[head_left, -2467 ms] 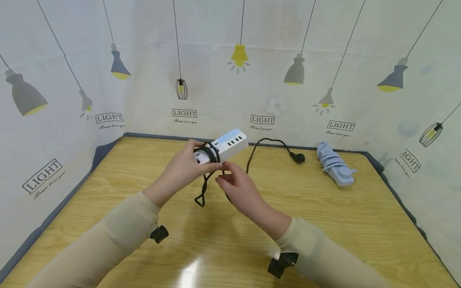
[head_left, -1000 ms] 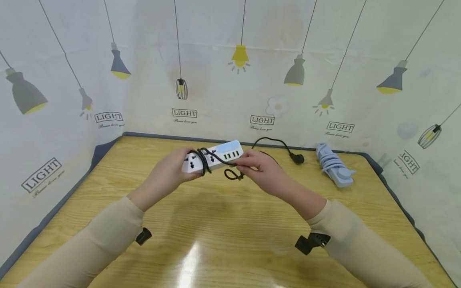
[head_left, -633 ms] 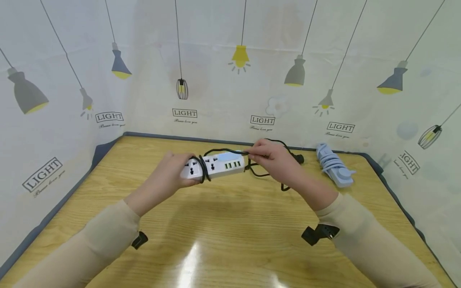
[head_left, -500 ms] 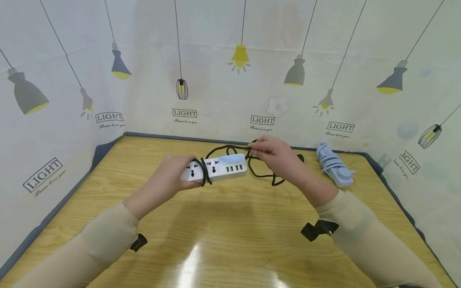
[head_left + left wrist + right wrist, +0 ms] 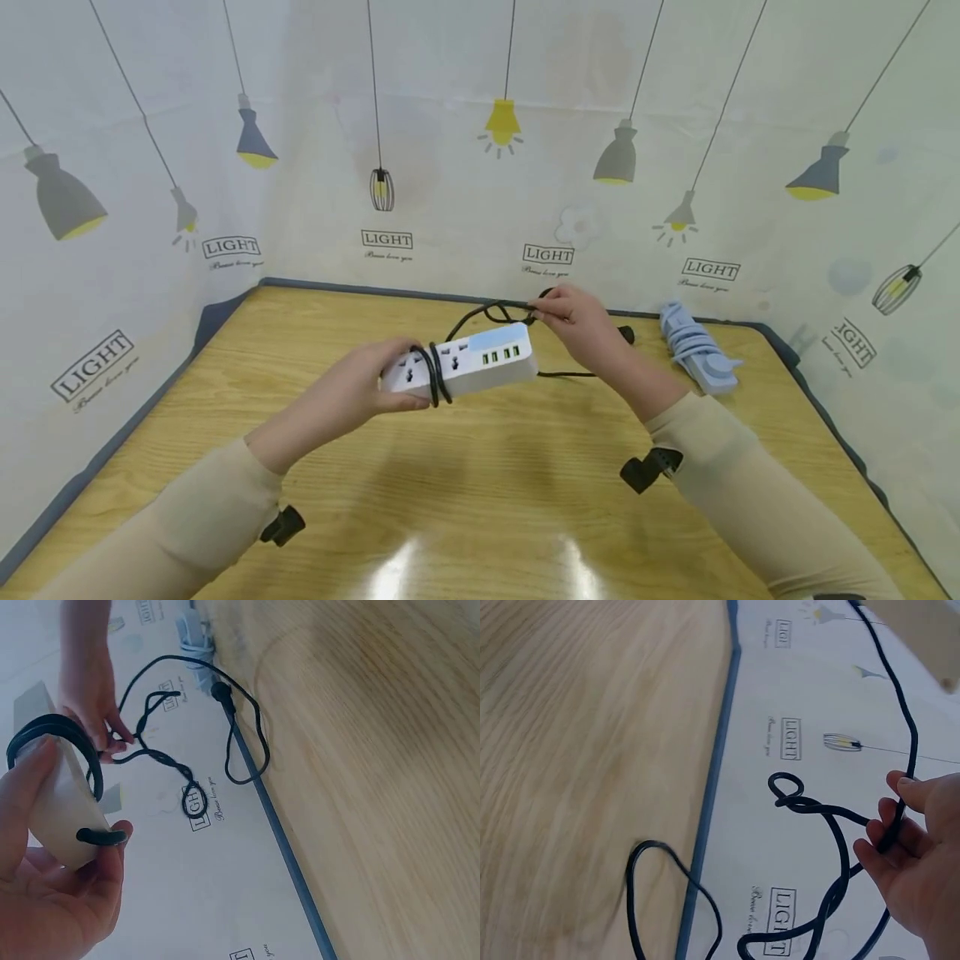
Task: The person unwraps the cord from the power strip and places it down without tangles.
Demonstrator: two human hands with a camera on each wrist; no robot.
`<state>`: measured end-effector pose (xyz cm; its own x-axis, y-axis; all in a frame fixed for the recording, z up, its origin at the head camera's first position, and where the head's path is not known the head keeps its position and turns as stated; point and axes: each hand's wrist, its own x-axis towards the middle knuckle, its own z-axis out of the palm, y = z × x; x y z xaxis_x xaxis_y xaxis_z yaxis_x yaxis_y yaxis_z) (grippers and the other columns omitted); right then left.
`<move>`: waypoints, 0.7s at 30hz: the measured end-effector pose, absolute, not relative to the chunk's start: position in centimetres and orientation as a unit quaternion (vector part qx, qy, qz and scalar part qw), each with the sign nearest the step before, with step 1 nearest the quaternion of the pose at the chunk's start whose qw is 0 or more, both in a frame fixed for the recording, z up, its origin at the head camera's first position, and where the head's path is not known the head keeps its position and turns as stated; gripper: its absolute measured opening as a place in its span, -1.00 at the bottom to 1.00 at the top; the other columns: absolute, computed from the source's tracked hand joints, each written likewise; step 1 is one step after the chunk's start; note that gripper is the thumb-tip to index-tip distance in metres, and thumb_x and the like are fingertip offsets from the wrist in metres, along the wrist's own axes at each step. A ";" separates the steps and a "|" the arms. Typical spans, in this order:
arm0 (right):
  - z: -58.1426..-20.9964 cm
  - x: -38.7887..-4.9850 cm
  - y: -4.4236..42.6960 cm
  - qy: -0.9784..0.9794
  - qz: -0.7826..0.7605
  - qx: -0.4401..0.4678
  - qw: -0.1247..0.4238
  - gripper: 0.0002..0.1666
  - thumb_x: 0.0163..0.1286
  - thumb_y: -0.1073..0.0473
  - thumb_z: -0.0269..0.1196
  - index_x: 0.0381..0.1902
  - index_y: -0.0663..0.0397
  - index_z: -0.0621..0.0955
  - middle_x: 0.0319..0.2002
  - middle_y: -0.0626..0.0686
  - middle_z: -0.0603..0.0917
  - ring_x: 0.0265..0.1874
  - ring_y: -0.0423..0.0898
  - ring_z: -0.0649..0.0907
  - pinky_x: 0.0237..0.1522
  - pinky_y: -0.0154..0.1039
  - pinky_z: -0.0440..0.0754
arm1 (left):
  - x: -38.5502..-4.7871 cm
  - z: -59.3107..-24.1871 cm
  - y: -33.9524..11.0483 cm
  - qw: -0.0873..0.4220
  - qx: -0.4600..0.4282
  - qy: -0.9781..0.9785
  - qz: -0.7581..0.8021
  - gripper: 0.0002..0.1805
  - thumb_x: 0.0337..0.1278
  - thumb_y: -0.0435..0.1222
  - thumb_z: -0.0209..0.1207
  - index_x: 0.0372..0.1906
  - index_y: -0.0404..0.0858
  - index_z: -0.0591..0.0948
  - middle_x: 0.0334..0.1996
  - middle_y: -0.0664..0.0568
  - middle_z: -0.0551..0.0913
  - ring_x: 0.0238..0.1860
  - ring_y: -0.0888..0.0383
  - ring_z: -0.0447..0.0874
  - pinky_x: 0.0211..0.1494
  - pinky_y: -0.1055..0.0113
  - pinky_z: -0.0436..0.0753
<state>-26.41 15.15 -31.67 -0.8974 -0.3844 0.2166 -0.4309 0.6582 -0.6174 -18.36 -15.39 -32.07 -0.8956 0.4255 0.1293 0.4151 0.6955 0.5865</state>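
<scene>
My left hand (image 5: 356,387) grips the near end of a white power strip (image 5: 480,362), held up above the table. Two turns of its black cord (image 5: 435,375) wrap around the strip beside my fingers. From the strip the cord arcs up to my right hand (image 5: 573,325), which pinches it between thumb and fingers behind the strip's far end. In the right wrist view, loose twisted loops of the cord (image 5: 832,877) hang below that hand. The black plug (image 5: 626,335) lies on the table, partly behind my right hand; the left wrist view shows the plug (image 5: 220,691) too.
A second, pale power strip (image 5: 697,350) with its cord wound around it lies at the back right of the wooden table (image 5: 480,483). Printed cloth walls (image 5: 450,125) stand along the table's back and sides.
My right hand has drawn the cord away from the strip, up and to the right. The strip has turned and come lower and nearer, with my left hand still gripping it.
</scene>
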 end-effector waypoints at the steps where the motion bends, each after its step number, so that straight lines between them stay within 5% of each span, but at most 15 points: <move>1: -32.0 -26.5 15.2 -0.914 0.338 0.223 0.031 -0.64 0.50 0.26 0.11 0.18 0.22 0.59 -0.16 0.10 0.53 -0.31 -0.01 0.44 -0.35 -0.14 0.40 | -18.3 -32.0 -15.4 0.012 0.224 0.919 0.323 -0.30 -0.05 -0.14 0.47 0.22 -0.26 0.48 -0.06 -0.03 0.64 -0.23 0.15 0.58 -0.16 0.20 0.59; 12: -34.4 -25.6 15.6 -0.925 0.192 0.322 0.066 -0.70 0.41 0.31 0.22 0.07 0.19 0.66 -0.26 0.03 0.53 -0.34 -0.07 0.47 -0.36 -0.18 0.46 | -18.9 -30.5 -16.3 0.017 0.153 0.901 0.405 -0.30 0.11 -0.12 0.37 0.29 -0.30 0.39 0.04 -0.18 0.57 -0.10 -0.02 0.56 -0.13 0.15 0.58; 21: -35.1 -23.3 15.7 -0.864 0.170 0.455 0.129 -0.90 0.32 0.34 0.30 -0.24 0.12 0.73 -0.41 -0.05 0.40 -0.44 -0.14 0.31 -0.42 -0.26 0.35 | -20.6 -30.3 -17.4 -0.002 0.108 0.896 0.431 -0.29 0.17 -0.12 0.34 0.34 -0.30 0.35 0.11 -0.24 0.53 -0.05 -0.06 0.55 -0.12 0.16 0.57</move>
<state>-23.32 15.66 -35.08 -0.5525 -0.7430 0.3778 -0.8308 0.5278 -0.1768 -20.57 -17.35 -30.25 -0.9765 0.1923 0.0971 0.1958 0.6045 0.7721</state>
